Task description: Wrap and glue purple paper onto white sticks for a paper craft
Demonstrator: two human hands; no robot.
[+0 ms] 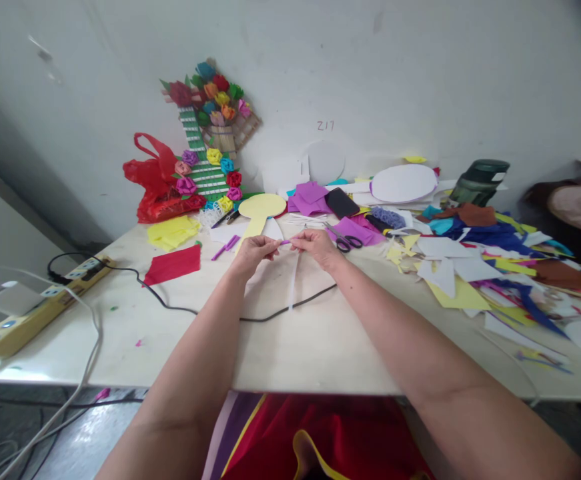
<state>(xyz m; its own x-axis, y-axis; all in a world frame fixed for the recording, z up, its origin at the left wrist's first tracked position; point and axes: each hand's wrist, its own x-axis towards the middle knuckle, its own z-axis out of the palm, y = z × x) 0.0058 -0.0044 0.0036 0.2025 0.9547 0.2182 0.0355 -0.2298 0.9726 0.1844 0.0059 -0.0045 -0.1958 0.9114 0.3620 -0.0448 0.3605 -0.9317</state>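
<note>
My left hand [257, 253] and my right hand [315, 247] meet over the middle of the table, each pinching one end of a small purple strip [285, 243]. A thin white strip [293, 280] hangs below my right fingers. Just behind my left hand lies a pale yellow paper shape [262, 205] with a round head and a stem. Black-handled scissors [349, 243] rest right of my right hand, by purple paper sheets [310, 199]. Small purple rolled pieces [225, 247] lie left of my left hand.
A black cable [270, 319] crosses the table to a yellow power strip [65, 293] at left. Red paper [173, 265] lies near it. Paper scraps [450, 250] cover the right side; a dark bottle [480, 183] and paper flowers [210, 100] are behind.
</note>
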